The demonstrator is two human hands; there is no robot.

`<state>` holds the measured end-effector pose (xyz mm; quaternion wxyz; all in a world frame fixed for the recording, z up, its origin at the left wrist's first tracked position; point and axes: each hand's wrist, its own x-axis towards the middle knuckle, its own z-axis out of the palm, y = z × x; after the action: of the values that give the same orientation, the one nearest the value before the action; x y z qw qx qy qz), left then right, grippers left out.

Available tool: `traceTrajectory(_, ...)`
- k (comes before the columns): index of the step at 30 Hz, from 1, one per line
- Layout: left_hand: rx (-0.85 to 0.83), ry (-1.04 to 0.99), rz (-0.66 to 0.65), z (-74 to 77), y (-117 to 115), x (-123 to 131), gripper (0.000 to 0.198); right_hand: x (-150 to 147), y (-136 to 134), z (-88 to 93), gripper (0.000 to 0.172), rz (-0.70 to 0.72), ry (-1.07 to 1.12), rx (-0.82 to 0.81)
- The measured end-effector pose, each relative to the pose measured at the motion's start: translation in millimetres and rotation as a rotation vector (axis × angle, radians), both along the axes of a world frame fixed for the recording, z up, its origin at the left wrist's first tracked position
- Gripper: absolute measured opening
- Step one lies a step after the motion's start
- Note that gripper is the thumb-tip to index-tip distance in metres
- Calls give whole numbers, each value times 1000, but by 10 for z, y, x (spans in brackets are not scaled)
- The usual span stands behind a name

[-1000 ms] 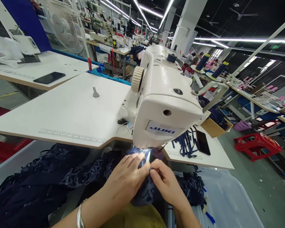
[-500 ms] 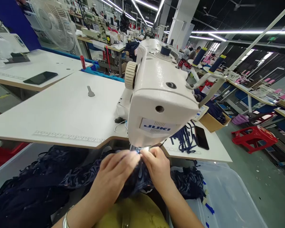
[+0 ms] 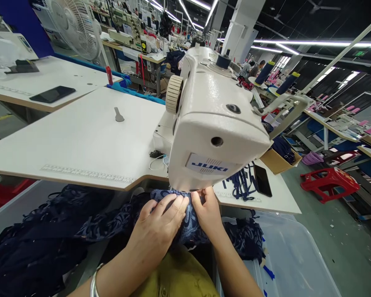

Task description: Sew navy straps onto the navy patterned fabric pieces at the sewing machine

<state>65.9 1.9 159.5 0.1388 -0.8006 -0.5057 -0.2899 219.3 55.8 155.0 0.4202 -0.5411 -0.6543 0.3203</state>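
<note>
Both hands feed dark blue lace (image 3: 189, 218) under the head of the sewing machine (image 3: 216, 123).
Left hand (image 3: 159, 225) lies flat on the lace, fingers (image 3: 176, 206) stretched out and released, only pressing down. Right hand (image 3: 205, 212) has its fingers clenched on the lace edge just below the machine head; the needle area is hidden. The lace sits at the front edge of the bench (image 3: 80, 136), bunched between the hands, and trails left into a dark pile (image 3: 33, 243). A second ago the hands were lower and the right one pinched a small piece beside a lit spot; now both are up against the head and the spot is covered. A phone (image 3: 260, 180) lies on the bench.
</note>
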Motion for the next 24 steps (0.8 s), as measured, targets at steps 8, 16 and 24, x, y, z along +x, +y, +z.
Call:
traceTrajectory(8, 30, 64, 48, 17, -18, 48, 29, -4, 23, -12, 6, 10, -22, -2)
traceTrajectory(16, -17, 139, 34, 69, -19, 41, 34, 11, 22, -34, 9, 25, -41, -28)
traceTrajectory(24, 19, 150, 43, 98, 38, 56, 25, 366, 6, -85, 16, 123, -122, 6)
